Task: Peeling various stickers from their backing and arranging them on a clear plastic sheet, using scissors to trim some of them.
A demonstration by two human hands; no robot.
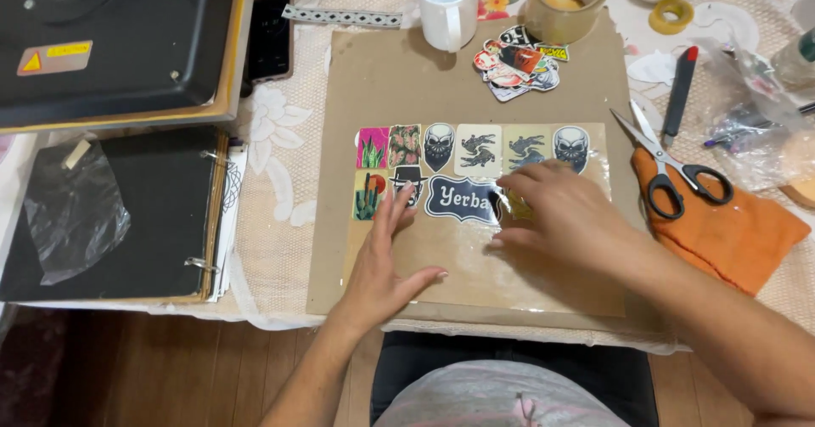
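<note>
A clear film sheet (475,266) lies on a brown cardboard sheet (382,79), with several stickers laid on it in two rows (465,149). My left hand (384,257) rests flat on the film, fingertips touching a hat-and-face sticker (408,182). To the right, my right hand (564,215) presses its fingertips down on a yellowish sticker (518,208), right of a dark label-shaped sticker (460,198). Most of that yellowish sticker is hidden under the fingers.
A pile of loose stickers (516,62), a white mug (447,7) and a tape roll (566,2) stand behind. Scissors (671,168) lie on an orange cloth (730,223) at right. A black binder (127,215) and a black press machine (110,36) sit left.
</note>
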